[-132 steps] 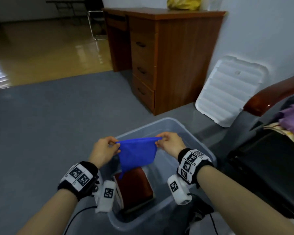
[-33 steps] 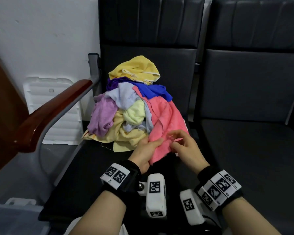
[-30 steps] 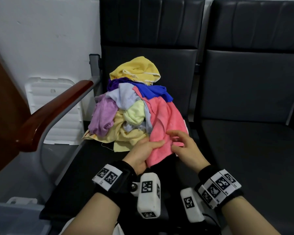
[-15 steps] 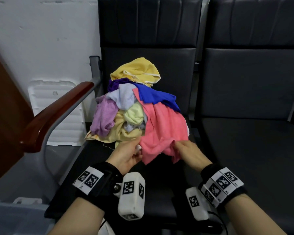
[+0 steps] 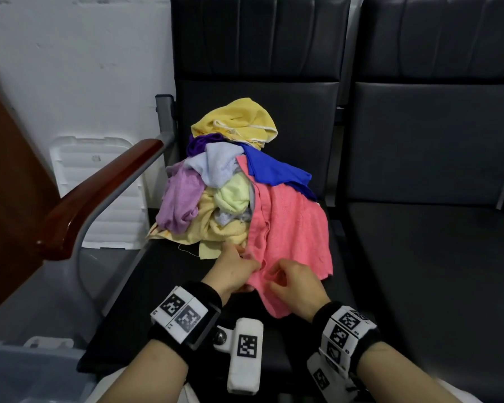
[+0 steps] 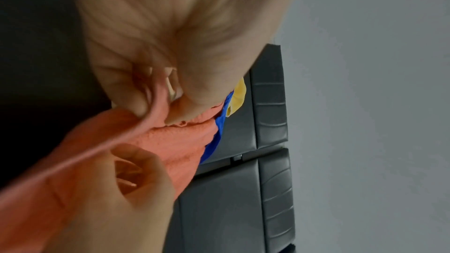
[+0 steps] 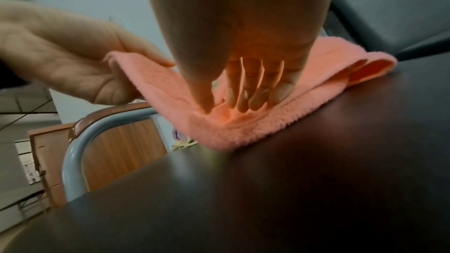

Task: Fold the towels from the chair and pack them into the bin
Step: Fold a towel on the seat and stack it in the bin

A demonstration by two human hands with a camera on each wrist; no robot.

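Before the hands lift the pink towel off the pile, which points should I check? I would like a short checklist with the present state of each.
1. Left hand holds the pink towel: ok, it pinches the near edge.
2. Right hand holds it too: ok, thumb and fingers pinch a fold of the cloth.
3. Towel free of the pile: not ok, the blue towel lies over its far end.
4. Yellow towel on top is steady: cannot tell.
5. Bin within reach: ok, at the lower left beside the chair.
6. Room left in the bin: cannot tell.
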